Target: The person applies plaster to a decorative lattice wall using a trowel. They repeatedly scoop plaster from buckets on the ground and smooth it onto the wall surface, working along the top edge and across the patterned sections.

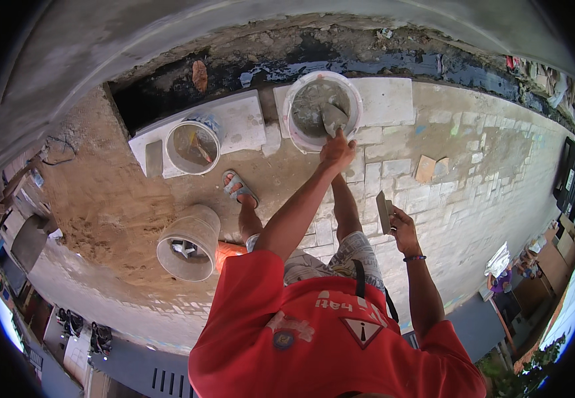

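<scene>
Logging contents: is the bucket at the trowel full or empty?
Not empty: grey mix shows inside the bucket, around the trowel. How full, I cannot tell; its depth is hidden.

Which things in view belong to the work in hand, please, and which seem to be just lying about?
In hand:
- trowel in the left hand
- bucket of grey mix at its blade
- flat tool in the right hand

Apparently lying about:
- brown leaf-like scrap
- flat brown piece on the paving
</scene>
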Demonstrator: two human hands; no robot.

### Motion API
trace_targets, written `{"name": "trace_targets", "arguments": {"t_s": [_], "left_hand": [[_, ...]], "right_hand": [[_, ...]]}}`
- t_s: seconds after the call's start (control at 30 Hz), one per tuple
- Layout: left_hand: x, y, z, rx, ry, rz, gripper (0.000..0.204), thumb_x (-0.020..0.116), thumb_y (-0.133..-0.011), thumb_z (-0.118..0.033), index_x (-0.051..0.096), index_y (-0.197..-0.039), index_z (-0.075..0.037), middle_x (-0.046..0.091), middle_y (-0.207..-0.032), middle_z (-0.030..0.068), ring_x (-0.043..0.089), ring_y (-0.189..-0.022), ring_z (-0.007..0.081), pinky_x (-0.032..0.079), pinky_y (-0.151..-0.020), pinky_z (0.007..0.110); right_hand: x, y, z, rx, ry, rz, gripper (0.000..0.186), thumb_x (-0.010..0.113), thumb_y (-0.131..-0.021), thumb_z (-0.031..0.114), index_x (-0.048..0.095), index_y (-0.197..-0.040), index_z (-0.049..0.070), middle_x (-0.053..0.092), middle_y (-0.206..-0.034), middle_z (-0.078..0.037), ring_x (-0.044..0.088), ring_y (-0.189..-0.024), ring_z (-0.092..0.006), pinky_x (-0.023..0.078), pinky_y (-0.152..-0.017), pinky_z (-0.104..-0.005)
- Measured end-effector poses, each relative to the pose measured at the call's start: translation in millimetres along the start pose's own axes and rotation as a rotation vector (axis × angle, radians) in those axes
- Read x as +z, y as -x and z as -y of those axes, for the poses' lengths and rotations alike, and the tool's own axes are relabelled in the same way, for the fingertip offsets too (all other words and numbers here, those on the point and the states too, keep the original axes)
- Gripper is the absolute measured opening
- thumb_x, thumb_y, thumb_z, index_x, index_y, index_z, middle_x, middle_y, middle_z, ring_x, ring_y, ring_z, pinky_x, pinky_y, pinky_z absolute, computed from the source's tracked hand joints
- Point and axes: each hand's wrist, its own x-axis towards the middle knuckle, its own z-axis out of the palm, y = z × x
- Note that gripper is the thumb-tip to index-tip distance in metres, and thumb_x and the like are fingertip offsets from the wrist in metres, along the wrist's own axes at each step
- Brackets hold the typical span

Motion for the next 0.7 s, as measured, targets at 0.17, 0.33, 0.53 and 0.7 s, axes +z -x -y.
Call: {"name": "trace_targets", "arguments": {"t_s": [0.17,0.33,0.53,0.7], "left_hand": [[47.7,-40.7,12.1,-0.220,0.036,-0.006,0.062,0.061,-0.088,-0.030,0.029,-0.132,-0.001,0.050,-0.121,0.0357,0.055,-0.114,0.0459,0.048,-0.095,0.049],[16.8,-5.7,3.9,-0.211,0.240,-0.034,0.065,0.065,-0.084,-0.025,0.026,-0.128,0.004,0.056,-0.115,0.0352,0.058,-0.109,0.0488,0.048,-0.094,0.051],[-17.2,-32.5,16.4,-0.224,0.230,-0.077,0.060,0.063,-0.084,-0.026,0.034,-0.128,0.003,0.058,-0.117,0.0338,0.058,-0.111,0.0448,0.047,-0.096,0.048],[0.9,-68.1,32.7,-0.282,0.288,-0.191,0.063,0.063,-0.083,-0.023,0.034,-0.133,0.003,0.059,-0.119,0.0305,0.058,-0.113,0.0425,0.048,-0.096,0.047]], "right_hand": [[-25.6,16.3,-0.1,0.020,0.008,-0.063,0.042,0.052,-0.093,0.009,0.053,-0.134,0.006,0.065,-0.104,-0.004,0.062,-0.086,-0.0112,0.052,-0.065,-0.0259],[-47.3,26.4,-12.2,0.029,0.007,-0.132,0.042,0.051,-0.093,0.009,0.053,-0.134,0.005,0.064,-0.104,-0.004,0.063,-0.086,-0.0116,0.052,-0.065,-0.0252],[-59.0,17.6,-12.1,0.032,0.064,-0.100,0.042,0.051,-0.093,0.011,0.053,-0.134,0.005,0.064,-0.104,-0.004,0.061,-0.087,-0.0114,0.053,-0.065,-0.0264],[-53.6,16.4,1.5,0.010,0.068,-0.119,0.040,0.051,-0.093,0.010,0.053,-0.133,0.004,0.064,-0.104,-0.003,0.061,-0.085,-0.0101,0.052,-0.065,-0.0254]]}}
